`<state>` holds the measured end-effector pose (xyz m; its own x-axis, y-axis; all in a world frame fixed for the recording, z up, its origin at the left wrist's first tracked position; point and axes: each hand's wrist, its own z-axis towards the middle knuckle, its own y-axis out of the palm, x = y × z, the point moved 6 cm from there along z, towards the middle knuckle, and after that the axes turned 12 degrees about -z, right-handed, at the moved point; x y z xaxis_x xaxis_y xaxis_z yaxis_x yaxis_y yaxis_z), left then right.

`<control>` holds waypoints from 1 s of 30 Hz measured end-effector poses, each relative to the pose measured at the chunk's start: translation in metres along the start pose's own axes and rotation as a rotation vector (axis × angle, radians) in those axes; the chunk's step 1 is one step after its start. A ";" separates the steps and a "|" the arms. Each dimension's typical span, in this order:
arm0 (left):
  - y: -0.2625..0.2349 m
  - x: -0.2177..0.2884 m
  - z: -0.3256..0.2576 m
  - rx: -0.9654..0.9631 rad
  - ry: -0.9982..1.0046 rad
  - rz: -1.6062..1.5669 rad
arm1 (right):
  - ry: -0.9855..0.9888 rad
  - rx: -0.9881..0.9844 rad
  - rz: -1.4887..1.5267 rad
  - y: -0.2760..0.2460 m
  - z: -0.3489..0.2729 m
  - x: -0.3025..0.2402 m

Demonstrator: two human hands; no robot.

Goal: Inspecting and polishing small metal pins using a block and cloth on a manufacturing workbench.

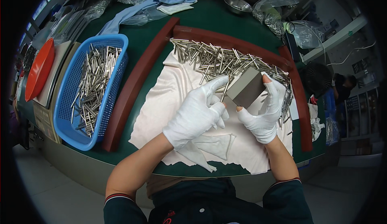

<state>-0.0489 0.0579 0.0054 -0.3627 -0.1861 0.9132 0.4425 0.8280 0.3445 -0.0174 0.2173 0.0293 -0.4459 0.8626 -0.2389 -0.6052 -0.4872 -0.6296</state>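
We logged one grey-brown block [248,89], tilted, in from the table [209,16]'s near edge, grasped between thumb and forefinger of the right hand [264,117]. Left hand [193,113]: forefinger extended beside the block; whether it pinched a metal rod [223,93], we could not tell.

We sit or stand at the near edge of a green bench [141,42], both hands white-gloved. Our right hand [266,111] grips a grey-brown block [250,88]; our left hand [197,109] is just beside it — whether it pinches anything, we cannot tell. Metal pins [217,60] heap along the far edge of a pale cloth [157,99], inside a dark red frame [135,91]. Toward the bench's left edge stands a blue basket [111,103] — more pins inside.
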 end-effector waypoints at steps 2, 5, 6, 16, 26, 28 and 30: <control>0.000 -0.001 0.001 -0.002 -0.016 0.004 | 0.005 -0.053 0.035 0.005 -0.002 0.001; 0.001 -0.001 0.001 -0.002 -0.035 0.008 | 0.020 -0.052 0.045 0.005 -0.002 0.002; 0.001 -0.002 0.001 -0.011 -0.041 0.008 | 0.021 -0.052 0.044 0.005 -0.002 0.002; -0.004 -0.003 0.003 -0.115 -0.069 -0.077 | -0.129 -0.097 -0.050 0.002 0.006 -0.005; -0.007 0.003 0.001 0.023 0.004 0.067 | -0.097 0.011 -0.093 -0.009 0.011 0.003; -0.006 0.003 0.001 0.024 -0.001 0.078 | -0.047 -0.007 -0.058 -0.007 0.010 0.004; -0.006 0.003 0.002 0.029 -0.006 0.091 | -0.043 -0.006 -0.056 -0.006 0.009 0.005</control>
<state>-0.0542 0.0534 0.0056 -0.3267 -0.1060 0.9392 0.4505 0.8561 0.2534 -0.0219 0.2235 0.0386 -0.4394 0.8818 -0.1711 -0.6263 -0.4373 -0.6454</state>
